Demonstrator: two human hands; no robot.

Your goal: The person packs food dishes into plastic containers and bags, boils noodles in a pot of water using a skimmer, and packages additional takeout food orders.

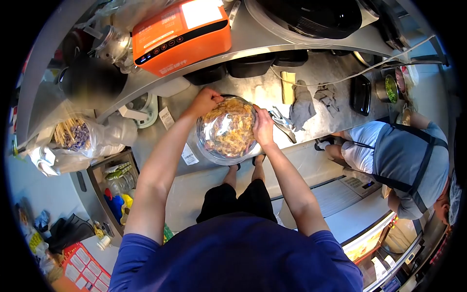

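A round takeout bowl [234, 98] of browned, shredded-looking food stands on the steel counter in front of me, its dark rim showing at the far edge. Over it lies a clear plastic lid [216, 155], which sticks out a little at the near left side. My left hand [206, 102] has its fingers curled down on the far left edge of lid and bowl. At the right edge, my right hand [263, 127] grips the rim with its fingers bent around it. Whether the lid is snapped down, I cannot tell.
Beside my right hand lies a metal tool with a dark handle [287, 131], near a grey cloth [302, 104]. Printed slips [189, 155] lie left. Overhead, a shelf carries an orange device [182, 39] and black bowls [316, 19]. A co-worker [406, 155] bends at the right.
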